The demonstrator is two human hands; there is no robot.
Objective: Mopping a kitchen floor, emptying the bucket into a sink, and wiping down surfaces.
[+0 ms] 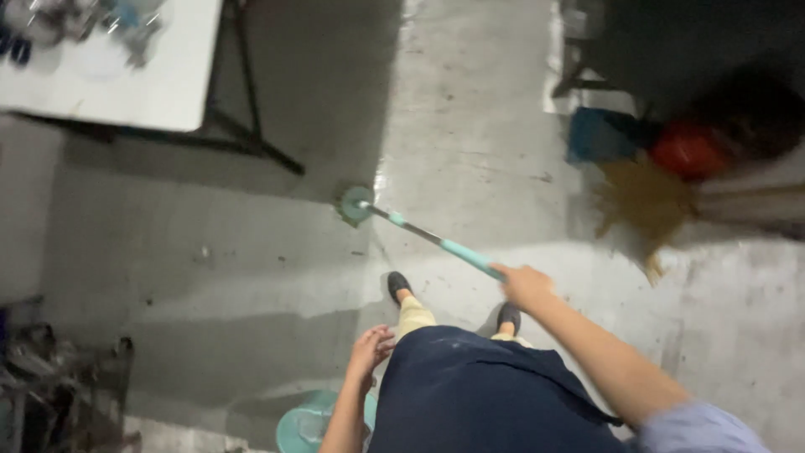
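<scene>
Mop [356, 204] – round teal head, slim metal pole, right hand [524, 283] clamped on it, left hand [370, 348] loosely curled, wet concrete floor [470, 126].

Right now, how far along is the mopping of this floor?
Partly done, it seems. The concrete floor near the shoes shows darker, wet-looking bands, so that part looks mopped. In hand: the right hand grips the teal mop handle, with the round mop head pressed on the floor by the white table. The left hand holds nothing, above a teal bucket. The paler floor beyond looks undone.
</scene>
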